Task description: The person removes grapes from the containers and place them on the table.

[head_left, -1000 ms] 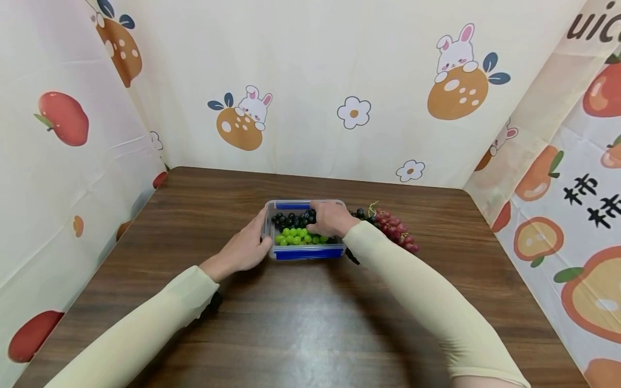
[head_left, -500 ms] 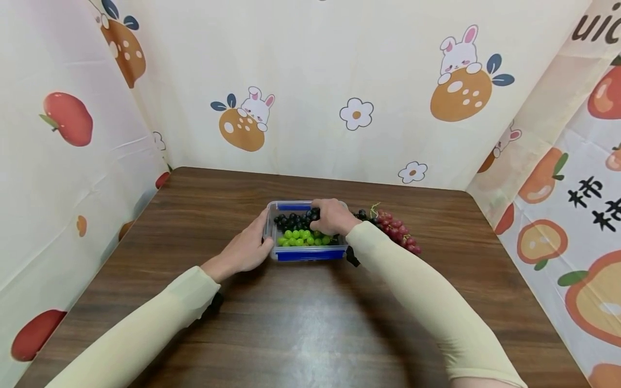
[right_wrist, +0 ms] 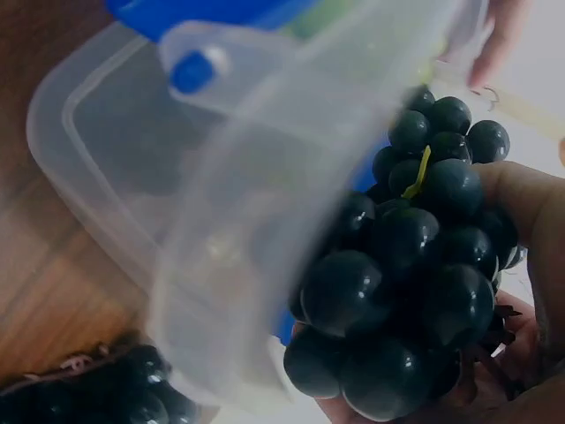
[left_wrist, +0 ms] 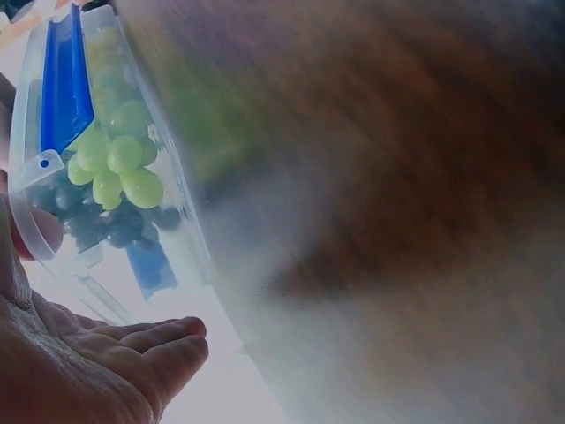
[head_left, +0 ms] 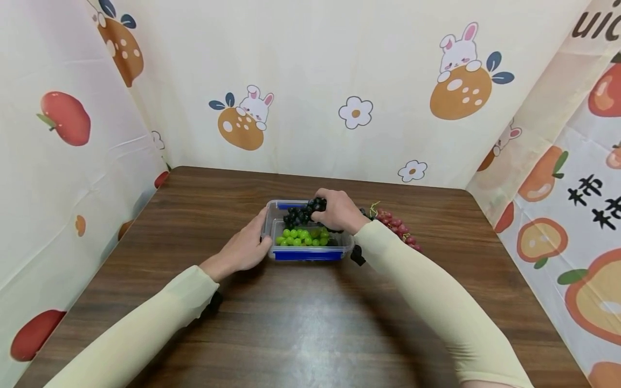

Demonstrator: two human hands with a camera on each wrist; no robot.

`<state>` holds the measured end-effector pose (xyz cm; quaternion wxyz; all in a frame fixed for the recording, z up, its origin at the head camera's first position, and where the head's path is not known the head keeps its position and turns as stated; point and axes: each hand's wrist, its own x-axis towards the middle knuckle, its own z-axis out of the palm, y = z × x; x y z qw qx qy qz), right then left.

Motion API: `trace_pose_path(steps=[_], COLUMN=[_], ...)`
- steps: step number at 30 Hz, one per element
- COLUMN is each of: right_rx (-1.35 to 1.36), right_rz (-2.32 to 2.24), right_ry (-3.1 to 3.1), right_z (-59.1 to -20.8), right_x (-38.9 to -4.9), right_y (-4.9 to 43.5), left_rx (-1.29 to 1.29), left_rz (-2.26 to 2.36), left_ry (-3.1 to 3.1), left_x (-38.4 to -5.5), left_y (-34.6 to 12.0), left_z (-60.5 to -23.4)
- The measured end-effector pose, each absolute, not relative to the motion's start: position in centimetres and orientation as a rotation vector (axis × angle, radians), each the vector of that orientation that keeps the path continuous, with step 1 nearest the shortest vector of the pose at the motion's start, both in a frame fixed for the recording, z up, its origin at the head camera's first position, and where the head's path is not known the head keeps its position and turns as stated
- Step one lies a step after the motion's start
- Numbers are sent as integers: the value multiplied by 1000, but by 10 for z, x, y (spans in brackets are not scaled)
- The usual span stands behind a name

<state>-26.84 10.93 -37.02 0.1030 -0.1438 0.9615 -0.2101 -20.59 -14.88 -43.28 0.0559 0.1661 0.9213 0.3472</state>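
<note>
A clear plastic container (head_left: 310,250) with blue latches stands on the table. My right hand (head_left: 340,209) grips a bunch of black grapes (head_left: 301,213) at its right end, raised to rim height over the back of the container. In the right wrist view, fingers and thumb close round the black grapes (right_wrist: 406,256) beside the container's translucent wall (right_wrist: 238,194). Green grapes (head_left: 303,236) lie inside, along the front. My left hand (head_left: 245,245) rests along the container's left wall; the left wrist view shows its fingers (left_wrist: 168,349) extended beside the box.
On the table (head_left: 218,188), right of the container, lies a bunch of red grapes (head_left: 399,228), partly hidden by the right sleeve. More black grapes (right_wrist: 115,389) lie beside the container in the right wrist view. A printed curtain (head_left: 310,64) stands along the back and sides.
My right hand has lifted the black grapes up from inside the container and moved slightly right and back with them. The left hand has stayed at the container's left wall.
</note>
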Motion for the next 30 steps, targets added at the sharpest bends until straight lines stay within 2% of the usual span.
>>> trace_pose_path(steps=[30], right_rx=[-426], right_rz=[-797], right_ry=[2968], right_z=[-340], right_x=[-253], right_y=[136], left_rx=[509], left_rz=[1000], left_ry=[2828], left_x=[-205], left_y=[-149], left_z=[-433])
